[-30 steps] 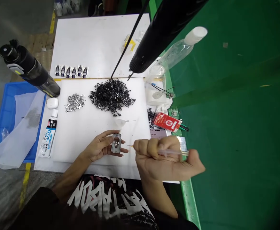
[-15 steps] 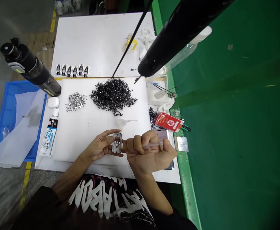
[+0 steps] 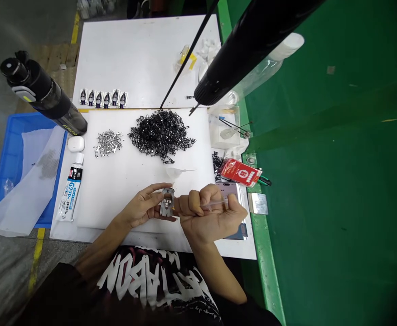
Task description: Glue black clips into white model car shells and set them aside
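My left hand (image 3: 143,207) pinches a small silver toy car body (image 3: 167,202) between thumb and fingers, its hollow underside facing up. My right hand (image 3: 208,215) is closed around a thin clear syringe-like applicator (image 3: 215,205), whose tip rests at the car body's right edge. Both hands hover over the near edge of a white foam pad (image 3: 123,181).
On the pad lie a heap of small black parts (image 3: 161,134), a smaller pile of silver parts (image 3: 107,143) and a clear dropper (image 3: 178,172). A glue tube (image 3: 70,189), row of finished pieces (image 3: 102,98), blue tray (image 3: 4,154), red packet (image 3: 239,172), phone (image 3: 234,190) and black cylinders surround it.
My right hand moved left with the applicator until its tip met the car body. The left hand tilted the body slightly, showing its hollow inside.
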### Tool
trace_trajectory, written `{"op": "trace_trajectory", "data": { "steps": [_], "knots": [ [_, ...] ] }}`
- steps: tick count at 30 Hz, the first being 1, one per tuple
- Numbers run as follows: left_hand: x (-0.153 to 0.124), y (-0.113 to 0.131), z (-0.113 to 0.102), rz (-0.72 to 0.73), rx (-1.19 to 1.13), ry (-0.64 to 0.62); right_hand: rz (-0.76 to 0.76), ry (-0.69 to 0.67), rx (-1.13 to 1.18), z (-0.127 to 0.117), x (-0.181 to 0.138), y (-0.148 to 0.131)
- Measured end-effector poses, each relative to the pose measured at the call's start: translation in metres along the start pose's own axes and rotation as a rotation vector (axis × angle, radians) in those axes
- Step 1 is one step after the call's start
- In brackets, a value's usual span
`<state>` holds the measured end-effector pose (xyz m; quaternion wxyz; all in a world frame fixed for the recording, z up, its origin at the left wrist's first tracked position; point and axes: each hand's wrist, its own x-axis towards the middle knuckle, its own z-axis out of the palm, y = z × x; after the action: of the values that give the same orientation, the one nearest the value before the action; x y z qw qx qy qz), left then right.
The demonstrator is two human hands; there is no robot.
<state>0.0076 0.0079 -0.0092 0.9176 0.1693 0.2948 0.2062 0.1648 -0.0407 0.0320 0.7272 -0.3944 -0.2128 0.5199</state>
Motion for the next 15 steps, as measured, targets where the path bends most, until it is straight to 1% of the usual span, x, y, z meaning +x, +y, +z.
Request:
{"op": "trace_trajectory", "data": {
  "steps": [3,8,15],
  "knots": [
    [-0.0001,0.001,0.002,0.0,-0.024,0.007,0.001,-0.037,-0.01,-0.0004,0.0007,-0.0017],
    [0.0,0.0011,0.0017,-0.002,-0.022,0.01,-0.028,-0.041,0.031,0.0027,0.0005,-0.0026],
    [0.0002,0.0024,0.002,-0.012,-0.02,0.015,-0.013,0.002,0.043,0.0084,-0.0004,-0.0055]
  ]
}}
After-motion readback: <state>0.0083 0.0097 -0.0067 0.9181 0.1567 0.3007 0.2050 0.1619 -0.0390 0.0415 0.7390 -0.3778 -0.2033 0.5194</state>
